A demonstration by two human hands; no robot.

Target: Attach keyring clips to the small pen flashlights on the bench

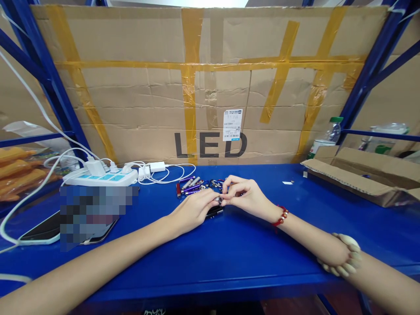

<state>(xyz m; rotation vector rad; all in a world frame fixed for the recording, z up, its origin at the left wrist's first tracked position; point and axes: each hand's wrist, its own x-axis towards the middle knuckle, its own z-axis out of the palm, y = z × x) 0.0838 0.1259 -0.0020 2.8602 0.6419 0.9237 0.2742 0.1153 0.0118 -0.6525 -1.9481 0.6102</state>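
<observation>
My left hand (193, 209) and my right hand (246, 197) meet over the middle of the blue table. Thumb and forefinger of each are pinched around a small silvery metal piece (218, 200), too small to make out fully. Just below the left fingers is a black, slim rod-like thing (215, 211); whether it is held or lies on the table I cannot tell. Behind the hands lies a pile of small metallic tubes (192, 187), purple, red and silver, with metal clasps (216, 183) at its right, partly hidden by my fingers.
At the left, a white power strip (108, 177) with plugs and cables stands behind phones (42, 229). A cardboard box with a big LED print (210, 96) walls off the back. An open cardboard tray (354, 175) and a bottle (330, 135) are at the right.
</observation>
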